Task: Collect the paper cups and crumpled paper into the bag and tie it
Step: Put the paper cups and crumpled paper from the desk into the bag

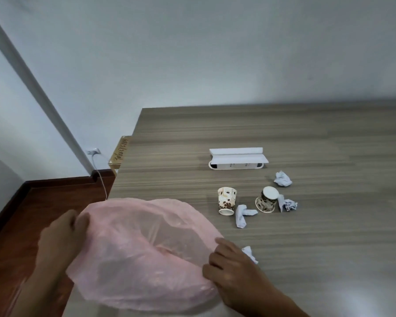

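From my remote view, the only writing I can make out is a handwritten string of dark digits on the brown cardboard box (120,152), which stands just off the left edge of the tabletop (306,133), near its far corner. The digits run along the top face of the box, turned sideways to me; they seem to begin with 3, 0, 6, but I cannot read the whole number with confidence. The white device (237,159) farther onto the tabletop from the box carries small dark marks on its front face, too small for me to read. The two paper cups (226,200) show a coffee-bean pattern but no legible words.
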Tool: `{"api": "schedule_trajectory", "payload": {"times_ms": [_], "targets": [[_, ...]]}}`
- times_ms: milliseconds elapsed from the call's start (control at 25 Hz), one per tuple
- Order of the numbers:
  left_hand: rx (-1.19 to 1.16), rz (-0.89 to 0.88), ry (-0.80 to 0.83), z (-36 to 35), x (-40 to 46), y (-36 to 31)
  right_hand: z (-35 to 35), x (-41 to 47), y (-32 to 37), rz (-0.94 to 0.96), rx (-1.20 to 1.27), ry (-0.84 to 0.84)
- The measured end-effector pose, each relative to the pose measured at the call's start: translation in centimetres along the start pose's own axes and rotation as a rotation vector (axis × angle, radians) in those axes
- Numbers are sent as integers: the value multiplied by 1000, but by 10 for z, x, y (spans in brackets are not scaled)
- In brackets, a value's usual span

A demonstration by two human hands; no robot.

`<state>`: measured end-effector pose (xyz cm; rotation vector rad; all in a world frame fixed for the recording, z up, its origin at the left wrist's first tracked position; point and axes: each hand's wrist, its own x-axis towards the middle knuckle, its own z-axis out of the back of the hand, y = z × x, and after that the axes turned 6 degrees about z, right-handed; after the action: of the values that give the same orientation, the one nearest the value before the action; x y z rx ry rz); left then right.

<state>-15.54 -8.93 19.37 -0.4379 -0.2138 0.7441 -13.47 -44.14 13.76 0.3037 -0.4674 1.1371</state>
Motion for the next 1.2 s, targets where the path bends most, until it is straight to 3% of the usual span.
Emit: {"api": "schedule_trajectory", "payload": {"times_ms": [160, 200, 320, 360, 400, 480, 600, 680, 800, 840, 920, 960, 1040, 1120, 1200], "targets": [[-189, 50, 17, -27, -28, 2, 4, -28, -17, -205, 162, -111], [-205, 33, 15, -31, -33, -1, -3, -35, -23, -367, 261, -194], [-289, -7, 35, -35, -50, -15, -43, -70, -56, -1142, 537, -489], [-324, -22, 51, -35, -57, -18, -57, -87, -68, -1323, 566, -393], [-343, -40, 52, -34, -63, -19, -73, -103, -78, -1377, 540, -205], [-393, -59, 50, -30, -72, -21, -103, -126, -90, -1267, 451, 145], [-446, -74, 37, -27, -80, -26, -118, -132, -85, -1208, 507, 348], [-466, -85, 34, -28, -79, -28, -117, -128, -85, -1275, 523, 192], [-450, -98, 31, -30, -73, -28, -75, -90, -103, -1504, 541, -283], [-457, -96, 38, -31, -72, -29, -51, -69, -109, -1449, 502, -385], [-478, -93, 53, -34, -69, -32, -2, -21, -104, -1156, 651, -400], [-494, -92, 50, -34, -69, -36, 18, 5, -90, -1005, 822, -300], [-497, -88, 53, -31, -68, -43, 26, 36, -51, -784, 1049, 100], [-486, -83, 80, -29, -69, -49, 2, 56, -14, -725, 971, 384], [-503, -102, 148, -28, -72, -53, -38, 69, 5, -760, 818, 438]]}}
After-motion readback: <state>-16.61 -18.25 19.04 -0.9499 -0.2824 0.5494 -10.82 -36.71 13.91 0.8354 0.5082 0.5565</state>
